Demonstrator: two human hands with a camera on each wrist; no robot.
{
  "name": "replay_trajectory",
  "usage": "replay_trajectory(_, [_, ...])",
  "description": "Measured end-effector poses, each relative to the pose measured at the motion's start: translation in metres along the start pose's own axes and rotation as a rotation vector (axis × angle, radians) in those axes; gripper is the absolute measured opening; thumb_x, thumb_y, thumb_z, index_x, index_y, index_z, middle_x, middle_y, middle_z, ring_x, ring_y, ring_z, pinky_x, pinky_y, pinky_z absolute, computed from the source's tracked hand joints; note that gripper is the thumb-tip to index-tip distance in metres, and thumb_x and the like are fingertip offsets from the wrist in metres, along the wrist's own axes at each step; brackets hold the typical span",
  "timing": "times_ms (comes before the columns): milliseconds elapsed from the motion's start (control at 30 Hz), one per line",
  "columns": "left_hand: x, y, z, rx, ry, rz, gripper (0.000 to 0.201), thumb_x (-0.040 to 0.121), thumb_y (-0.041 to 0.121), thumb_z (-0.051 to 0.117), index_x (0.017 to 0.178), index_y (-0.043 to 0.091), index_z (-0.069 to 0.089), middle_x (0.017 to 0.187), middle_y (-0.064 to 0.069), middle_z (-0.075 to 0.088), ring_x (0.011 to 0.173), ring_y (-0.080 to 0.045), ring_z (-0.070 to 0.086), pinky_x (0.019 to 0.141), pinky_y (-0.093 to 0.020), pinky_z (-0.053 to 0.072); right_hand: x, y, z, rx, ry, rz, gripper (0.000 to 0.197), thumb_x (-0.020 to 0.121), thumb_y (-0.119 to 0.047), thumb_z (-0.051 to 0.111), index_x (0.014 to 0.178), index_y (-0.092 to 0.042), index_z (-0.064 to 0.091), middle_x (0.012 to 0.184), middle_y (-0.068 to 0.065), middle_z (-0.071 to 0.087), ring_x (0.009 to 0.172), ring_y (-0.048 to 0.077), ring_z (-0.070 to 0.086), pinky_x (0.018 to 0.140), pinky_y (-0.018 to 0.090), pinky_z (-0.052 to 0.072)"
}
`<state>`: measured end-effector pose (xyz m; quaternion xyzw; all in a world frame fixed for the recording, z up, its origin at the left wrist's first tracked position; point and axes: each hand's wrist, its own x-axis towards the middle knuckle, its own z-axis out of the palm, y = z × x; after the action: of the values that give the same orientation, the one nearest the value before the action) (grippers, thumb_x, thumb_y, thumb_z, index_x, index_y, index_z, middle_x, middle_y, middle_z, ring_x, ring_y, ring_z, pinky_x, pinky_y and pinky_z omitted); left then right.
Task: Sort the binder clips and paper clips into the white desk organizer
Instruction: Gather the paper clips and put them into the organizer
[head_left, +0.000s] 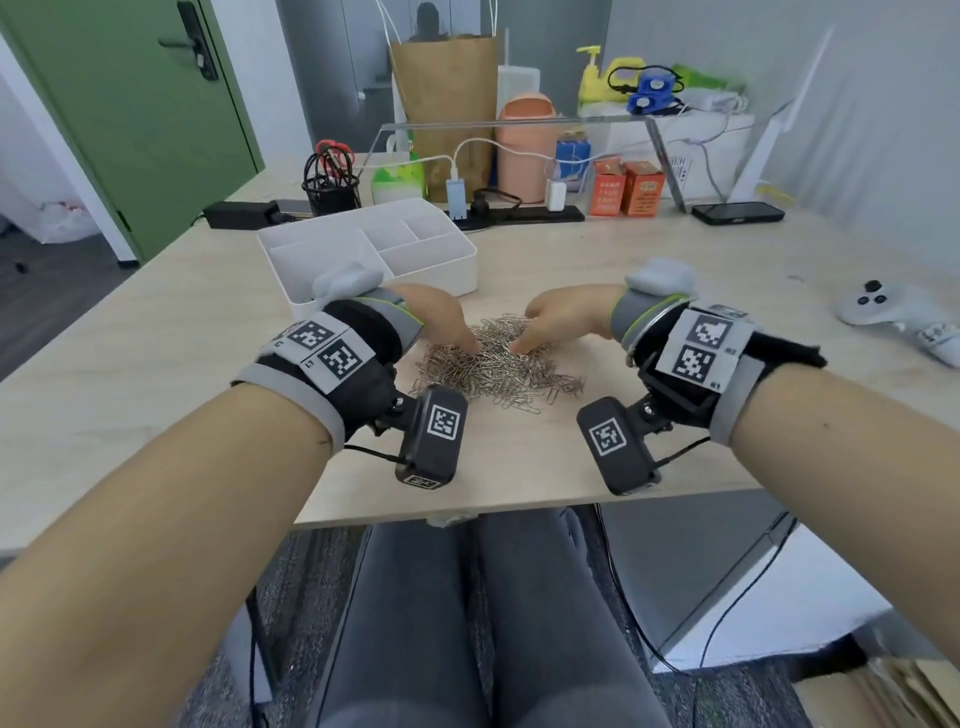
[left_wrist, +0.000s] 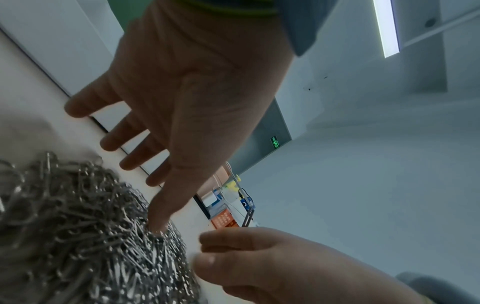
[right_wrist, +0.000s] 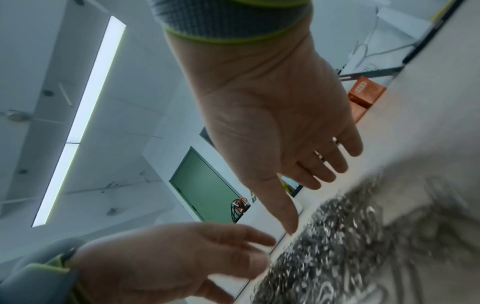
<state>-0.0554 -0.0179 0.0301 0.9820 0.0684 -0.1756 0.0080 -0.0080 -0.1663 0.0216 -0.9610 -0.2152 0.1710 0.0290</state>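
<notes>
A heap of silver paper clips (head_left: 498, 364) lies on the light wood table, a short way in front of the white desk organizer (head_left: 415, 254). My left hand (head_left: 452, 322) hovers over the heap's left side with fingers spread straight (left_wrist: 124, 131), and its thumb tip (left_wrist: 157, 224) touches the clips (left_wrist: 78, 236). My right hand (head_left: 550, 322) is over the right side, fingers straight (right_wrist: 327, 164), its thumb tip (right_wrist: 291, 228) at the edge of the clips (right_wrist: 337, 246). Neither hand holds anything. I see no binder clips. The organizer's visible compartments look empty, and my left wrist hides its near corner.
Along the back stand a black mesh pen cup (head_left: 332, 184), a peach bin (head_left: 524, 150), two orange boxes (head_left: 626, 187) and a black phone (head_left: 737, 212). A white controller (head_left: 893, 317) lies at the right. The table's front edge (head_left: 519, 504) is near my lap.
</notes>
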Motion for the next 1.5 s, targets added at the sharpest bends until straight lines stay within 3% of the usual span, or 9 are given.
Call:
replay_trajectory(133, [-0.002,-0.014,0.001,0.018,-0.042,-0.037,0.087,0.070,0.070,0.062,0.127,0.007,0.048,0.129,-0.007,0.052,0.114,-0.025,0.053,0.090,-0.033,0.049,-0.006,0.017,-0.012,0.113,-0.004,0.063,0.089,0.072,-0.053,0.073,0.136,0.000,0.041,0.119,0.015,0.061,0.100,0.028,0.064,0.084,0.036,0.056])
replay_trajectory(267, [-0.002,-0.019,0.009,-0.042,-0.138,-0.073,0.110,0.048,0.070,0.077,0.131,0.005,0.046,0.123,-0.012,0.060,0.111,-0.027,0.061,0.088,-0.039,0.056,-0.008,0.022,0.001,0.143,-0.184,0.119,0.111,0.057,-0.046,0.085,0.141,0.003,0.030,0.117,0.017,0.060,0.093,0.029,0.068,0.085,0.044,0.056])
replay_trajectory(400, [-0.005,-0.012,0.018,-0.022,-0.154,-0.036,0.112,0.022,0.075,0.078,0.109,0.010,0.050,0.122,-0.012,0.063,0.110,-0.026,0.064,0.081,-0.035,0.058,-0.009,0.010,0.014,0.093,-0.184,0.051,0.100,0.057,-0.046,0.086,0.134,-0.001,0.041,0.087,0.011,0.064,0.074,0.022,0.066,0.074,0.034,0.058])
replay_trajectory(567, [-0.004,-0.003,0.018,-0.201,-0.121,0.041,0.091,0.055,0.049,0.086,0.128,0.010,0.049,0.129,-0.013,0.056,0.111,-0.026,0.062,0.083,-0.038,0.059,-0.005,-0.011,0.016,0.159,-0.106,-0.038,0.085,0.068,-0.036,0.083,0.135,-0.003,0.042,0.072,0.004,0.061,0.057,0.012,0.059,0.051,0.019,0.050])
replay_trajectory(667, [0.000,0.001,0.020,-0.265,-0.058,0.038,0.085,0.063,0.043,0.084,0.132,0.009,0.046,0.126,-0.010,0.055,0.103,-0.024,0.064,0.083,-0.039,0.059,0.001,-0.018,0.016,0.187,-0.057,-0.048,0.075,0.073,-0.034,0.079,0.131,-0.002,0.046,0.067,0.004,0.062,0.055,0.011,0.060,0.051,0.020,0.050])
replay_trajectory(900, [0.009,0.005,0.019,-0.389,0.050,0.082,0.037,0.079,0.019,0.076,0.107,0.007,0.055,0.101,-0.012,0.053,0.082,-0.028,0.062,0.083,-0.045,0.058,0.013,-0.017,0.016,0.325,0.000,-0.064,0.060,0.076,-0.018,0.077,0.126,0.001,0.049,0.061,0.005,0.058,0.031,0.005,0.056,0.055,0.026,0.055])
replay_trajectory(1100, [0.018,0.000,0.016,-0.425,0.116,0.102,0.035,0.078,0.016,0.076,0.105,-0.002,0.062,0.105,-0.023,0.066,0.083,-0.035,0.069,0.079,-0.047,0.059,0.019,-0.015,0.012,0.463,0.010,-0.063,0.051,0.078,-0.006,0.074,0.120,0.003,0.047,0.038,0.004,0.059,0.033,0.009,0.059,0.041,0.024,0.054])
replay_trajectory(1233, [0.023,0.001,0.012,-0.399,0.125,0.127,0.034,0.079,0.013,0.075,0.109,0.000,0.063,0.100,-0.018,0.065,0.078,-0.030,0.065,0.072,-0.040,0.060,0.022,-0.014,0.009,0.577,-0.010,-0.088,0.061,0.076,0.001,0.074,0.127,0.010,0.042,0.067,0.019,0.063,0.042,0.013,0.065,0.051,0.030,0.059])
replay_trajectory(1500, [0.026,-0.003,0.010,-0.431,0.137,0.117,0.027,0.077,0.014,0.077,0.094,-0.002,0.064,0.088,-0.014,0.063,0.069,-0.026,0.064,0.064,-0.034,0.059,0.026,-0.014,0.009,0.625,0.077,-0.138,0.060,0.076,0.000,0.074,0.127,0.013,0.044,0.069,0.021,0.065,0.040,0.010,0.063,0.047,0.025,0.057])
